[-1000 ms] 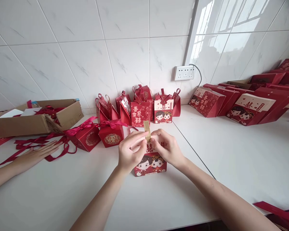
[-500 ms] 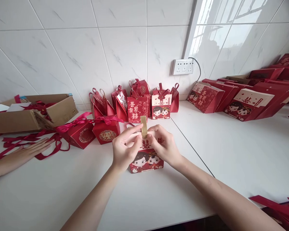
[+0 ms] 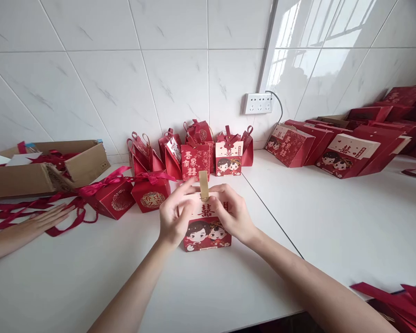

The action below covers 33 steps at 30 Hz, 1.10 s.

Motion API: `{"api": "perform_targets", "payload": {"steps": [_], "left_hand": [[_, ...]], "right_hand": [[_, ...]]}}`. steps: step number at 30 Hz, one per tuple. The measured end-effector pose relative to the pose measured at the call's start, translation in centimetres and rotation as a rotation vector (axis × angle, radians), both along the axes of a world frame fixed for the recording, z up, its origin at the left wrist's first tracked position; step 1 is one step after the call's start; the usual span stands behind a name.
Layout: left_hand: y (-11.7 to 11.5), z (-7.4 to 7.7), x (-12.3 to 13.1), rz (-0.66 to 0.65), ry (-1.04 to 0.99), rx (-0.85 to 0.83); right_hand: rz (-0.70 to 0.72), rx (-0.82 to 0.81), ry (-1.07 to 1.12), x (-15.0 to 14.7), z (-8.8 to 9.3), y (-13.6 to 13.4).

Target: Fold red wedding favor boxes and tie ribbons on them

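Observation:
In the middle of the table stands a red and cream paper gift box [image 3: 207,235], upright, with two cartoon faces and a double-happiness sign on its front. A gold ribbon loop [image 3: 203,184] sticks up from its top edge. My left hand [image 3: 175,215] holds the box's upper left side, its fingers behind the top and its thumb at the front. On the other side my right hand [image 3: 238,216] grips the top edge, its thumb pressed just beside the base of the loop. Some fingertips are hidden behind the box.
Several finished-looking gift boxes [image 3: 229,159] stand by the tiled wall. Two ribbon-tied red boxes [image 3: 150,194] sit to the left, near a cardboard carton [image 3: 86,164] and another person's hand [image 3: 52,217] on loose ribbons. Flat red boxes [image 3: 346,155] lie right; ribbons [image 3: 395,300] at front right.
My left thumb has moved left, away from the base of the gold loop. My right hand stays at the top edge. The whole view has shifted slightly.

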<state>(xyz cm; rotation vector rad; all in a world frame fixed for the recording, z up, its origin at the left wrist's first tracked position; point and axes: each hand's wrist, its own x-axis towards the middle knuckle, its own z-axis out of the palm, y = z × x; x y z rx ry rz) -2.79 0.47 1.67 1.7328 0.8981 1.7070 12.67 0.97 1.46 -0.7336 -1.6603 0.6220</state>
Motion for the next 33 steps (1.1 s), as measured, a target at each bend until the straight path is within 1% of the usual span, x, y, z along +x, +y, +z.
{"api": "perform_targets", "payload": {"steps": [2, 4, 5, 7, 8, 9, 10, 11, 12, 14, 15, 16, 17, 18, 19, 21, 23, 24, 25, 26, 27, 29, 30, 31, 32, 33], "left_hand": [[0.9, -0.7, -0.4, -0.055, -0.080, -0.037], [1.7, -1.5, -0.5, -0.048, -0.146, -0.141], [2.0, -1.9, -0.3, -0.060, -0.154, -0.201], [2.3, -2.5, 0.3, -0.151, -0.101, -0.294], [2.2, -2.6, 0.7, -0.199, -0.051, -0.309], [2.0, -2.7, 1.0, -0.215, 0.009, -0.290], [1.7, -2.7, 1.2, -0.175, 0.069, -0.229], [1.5, -2.6, 1.3, -0.090, 0.132, -0.126], [1.2, -2.4, 1.2, 0.015, 0.198, 0.016], [1.0, -1.9, 0.9, 0.197, 0.330, 0.370], [0.9, -1.5, 0.6, 0.250, 0.389, 0.539], [0.9, -1.2, 0.3, 0.278, 0.435, 0.674], [1.0, -0.9, 0.1, 0.291, 0.465, 0.767], [1.0, -0.7, 0.0, 0.300, 0.480, 0.821], [1.1, -0.7, -0.1, 0.303, 0.489, 0.844], [1.2, -0.8, -0.2, 0.295, 0.489, 0.834], [1.2, -1.3, -0.1, 0.270, 0.442, 0.761], [1.2, -1.4, 0.0, 0.248, 0.378, 0.685], [1.2, -1.5, 0.1, 0.211, 0.283, 0.570], [1.2, -1.4, 0.2, 0.162, 0.161, 0.412], [1.2, -1.2, 0.3, 0.100, 0.027, 0.216], [1.2, -0.5, 0.5, -0.043, -0.213, -0.241], [1.3, -0.2, 0.6, -0.108, -0.299, -0.456], [1.4, 0.2, 0.7, -0.155, -0.365, -0.627], [1.5, 0.4, 0.7, -0.187, -0.415, -0.741], [1.6, 0.6, 0.7, -0.203, -0.457, -0.793]], "right_hand": [[-0.087, -0.040, 0.161, 0.5, 0.1, 0.7], [-0.194, -0.116, 0.441, 1.3, 0.3, 1.8], [-0.226, -0.153, 0.583, 1.7, 0.4, 2.3], [-0.234, -0.205, 0.787, 2.4, 0.6, 3.3], [-0.230, -0.220, 0.851, 2.7, 0.6, 3.7], [-0.224, -0.228, 0.899, 2.8, 0.6, 4.0], [-0.207, -0.232, 0.940, 2.9, 0.6, 4.1], [-0.171, -0.239, 0.975, 2.8, 0.6, 4.2], [-0.114, -0.251, 1.001, 2.7, 0.6, 4.1], [0.048, -0.321, 1.012, 2.4, 0.6, 3.9], [0.131, -0.376, 1.004, 2.2, 0.6, 3.7], [0.196, -0.432, 0.997, 2.0, 0.6, 3.5], [0.241, -0.479, 0.994, 1.8, 0.6, 3.3], [0.266, -0.508, 0.993, 1.7, 0.7, 3.2], [0.275, -0.515, 0.993, 1.6, 0.7, 3.2], [0.277, -0.491, 0.980, 1.6, 0.7, 3.2], [0.279, -0.461, 0.946, 1.7, 0.6, 3.4], [0.284, -0.448, 0.928, 1.8, 0.6, 3.5], [0.290, -0.442, 0.907, 1.9, 0.5, 3.6], [0.295, -0.439, 0.880, 2.0, 0.4, 3.5], [0.303, -0.436, 0.846, 2.0, 0.2, 3.5], [0.327, -0.440, 0.760, 1.9, 0.1, 3.1], [0.343, -0.454, 0.719, 1.8, 0.0, 3.0], [0.362, -0.481, 0.688, 1.6, 0.1, 2.8], [0.376, -0.520, 0.675, 1.5, 0.1, 2.7], [0.379, -0.575, 0.682, 1.5, 0.2, 2.7]]}}
